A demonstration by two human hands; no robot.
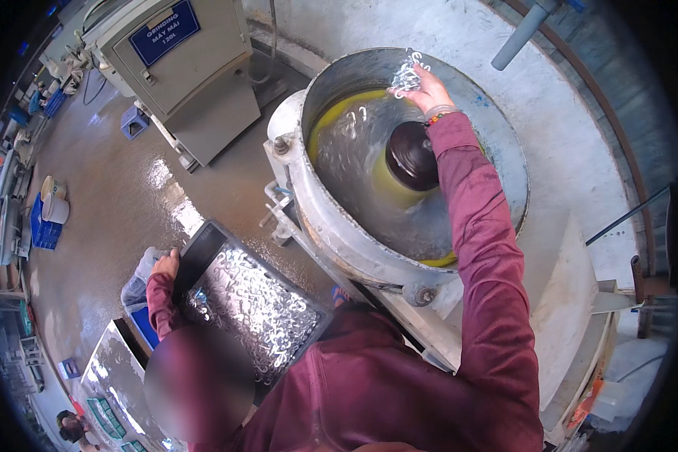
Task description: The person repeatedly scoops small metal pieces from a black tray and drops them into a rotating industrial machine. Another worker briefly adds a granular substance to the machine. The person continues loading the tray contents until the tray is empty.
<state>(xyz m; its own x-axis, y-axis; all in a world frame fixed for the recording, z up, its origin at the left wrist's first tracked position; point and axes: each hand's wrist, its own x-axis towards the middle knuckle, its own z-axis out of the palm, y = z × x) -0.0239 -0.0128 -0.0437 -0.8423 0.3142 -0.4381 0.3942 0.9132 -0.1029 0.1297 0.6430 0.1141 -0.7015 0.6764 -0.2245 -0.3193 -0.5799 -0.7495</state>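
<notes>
My right hand [428, 92] is closed around a cluster of small, shiny, hook-shaped metal pieces [407, 75], some poking out past the fingers. It is raised over the far part of a large round metal tub [306, 143]. Inside the tub are a yellow lining, a dark domed centre post [412, 156] and a greyish mass with a few pieces showing on it. My left hand [167, 264] grips the far left edge of a black tray [203, 245]. Many of the same metal pieces [252, 309] lie in the tray, which rests against my body.
A beige cabinet [196, 64] with a blue sign stands beyond the tub at the left. A grey pipe [521, 38] juts in at the upper right. Plastic sheeting [137, 282] sits beside the tray. White buckets and a blue crate [45, 226] are on the wet floor [120, 196] farther left.
</notes>
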